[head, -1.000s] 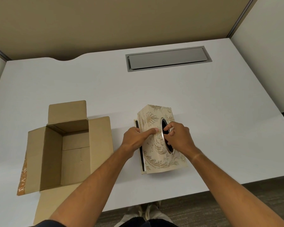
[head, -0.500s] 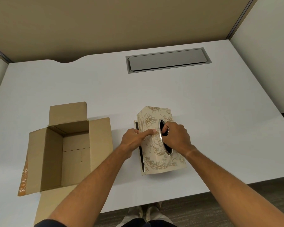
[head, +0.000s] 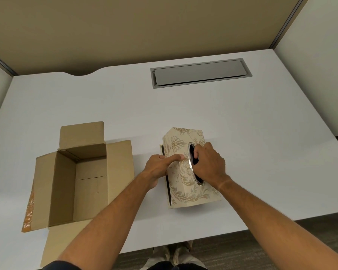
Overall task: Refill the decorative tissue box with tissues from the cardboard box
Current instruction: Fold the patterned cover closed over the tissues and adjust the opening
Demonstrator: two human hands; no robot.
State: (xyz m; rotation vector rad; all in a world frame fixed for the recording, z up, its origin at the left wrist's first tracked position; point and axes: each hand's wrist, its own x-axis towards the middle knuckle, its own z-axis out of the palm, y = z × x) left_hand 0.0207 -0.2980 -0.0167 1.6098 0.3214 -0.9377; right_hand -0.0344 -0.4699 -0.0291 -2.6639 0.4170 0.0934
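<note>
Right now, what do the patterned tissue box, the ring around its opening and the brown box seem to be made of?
The decorative tissue box looks like a stiff board covered in cream paper or fabric with a printed scroll pattern; which covering, I cannot tell. The ring looks like polished metal, as it shines silver. The cardboard box is plain matte brown cardboard, with creased flaps.

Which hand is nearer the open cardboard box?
Left. The left hand presses the decorative tissue box's side facing the cardboard box; the right hand is farther, fingers in the oval opening.
</note>
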